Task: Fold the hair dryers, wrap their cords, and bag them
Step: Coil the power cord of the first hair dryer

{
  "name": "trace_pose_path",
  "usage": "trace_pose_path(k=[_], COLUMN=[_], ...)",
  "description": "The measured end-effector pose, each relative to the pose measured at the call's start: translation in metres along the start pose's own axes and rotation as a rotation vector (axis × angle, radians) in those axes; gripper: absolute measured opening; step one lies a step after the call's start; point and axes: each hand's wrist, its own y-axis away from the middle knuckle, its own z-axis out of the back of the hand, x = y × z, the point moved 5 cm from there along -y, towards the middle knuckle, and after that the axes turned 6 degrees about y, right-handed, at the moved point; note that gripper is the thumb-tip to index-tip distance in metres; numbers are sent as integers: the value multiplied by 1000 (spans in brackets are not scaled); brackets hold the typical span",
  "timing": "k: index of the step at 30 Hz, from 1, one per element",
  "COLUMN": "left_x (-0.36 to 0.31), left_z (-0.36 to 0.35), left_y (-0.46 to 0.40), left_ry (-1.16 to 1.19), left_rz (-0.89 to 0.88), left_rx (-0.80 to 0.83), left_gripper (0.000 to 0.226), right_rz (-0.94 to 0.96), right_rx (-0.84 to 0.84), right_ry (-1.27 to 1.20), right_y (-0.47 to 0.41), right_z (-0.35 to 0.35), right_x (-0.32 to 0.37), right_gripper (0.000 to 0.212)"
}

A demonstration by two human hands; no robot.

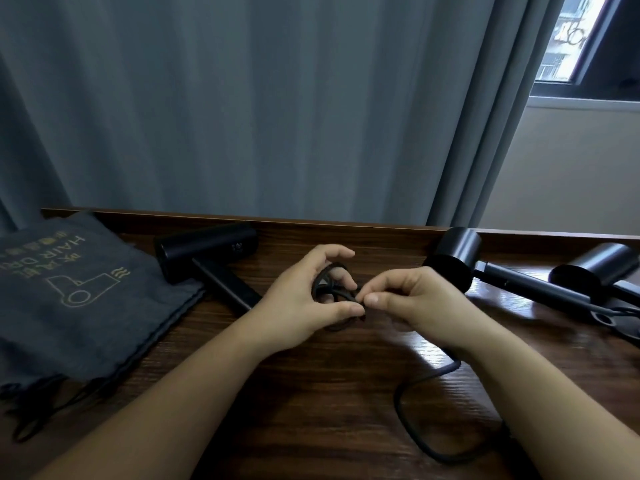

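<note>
A black hair dryer [207, 252] lies on the wooden table [311, 393] left of centre, handle unfolded and pointing toward me. Its black cord [408, 417] runs in a loose loop over the near right part of the table. My left hand [304, 299] holds a small coil of that cord around its fingers. My right hand [408, 299] pinches the cord right beside the coil. Two more black hair dryers lie at the right: one [457, 258] behind my right hand, another [599, 268] at the far right edge. A pile of dark grey drawstring bags [69, 299] lies at the left.
Grey curtains [277, 105] hang directly behind the table's far edge. A window [571, 43] and pale wall are at the upper right. Bag drawstrings [38, 414] trail over the near left of the table. The right-hand dryers' cords [616, 317] lie tangled at the right edge.
</note>
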Motion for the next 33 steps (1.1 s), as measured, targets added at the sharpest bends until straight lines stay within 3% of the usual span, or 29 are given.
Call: trace_pose_path(k=[2, 4, 7, 9, 13, 16, 20, 23, 25, 29, 32, 33], left_x=[-1, 0, 8, 10, -1, -6, -11, -11, -5, 14, 15, 12], left_z=[1, 3, 4, 4, 7, 3, 16, 26, 42, 71, 63, 59], left_y=[0, 0, -2, -4, -4, -3, -2, -2, -2, 5, 3, 1], left_ry=[106, 231, 348, 365, -202, -435, -367, -298, -226, 7, -50, -184], left_rz=[12, 49, 148, 149, -171, -307, -303, -281, -249, -23, 50, 27], left_rx=[-16, -81, -182, -196, -97, -92, -257, -428, -611, -956, -894, -832], left_gripper=[56, 37, 14, 12, 20, 14, 3, 5, 4, 14, 10, 23], right_rz=[-12, -5, 53, 51, -90, -193, -312, -282, -309, -328, -303, -284], right_rx=[68, 144, 217, 206, 98, 117, 149, 163, 215, 236, 139, 97], right_ry=[-116, -123, -16, -10, -294, -357, -417, -452, -405, -347, -356, -338], right_y=[0, 0, 1, -1, -7, -4, -3, 0, 3, 3, 1, 0], right_z=[-9, -15, -23, -25, -16, -15, -13, -8, -7, -8, -8, -7], right_x=[-5, -6, -4, -4, -13, -16, -19, -14, -13, -15, -17, -17], right_gripper=[13, 23, 13, 12, 18, 17, 13, 9, 11, 12, 13, 16])
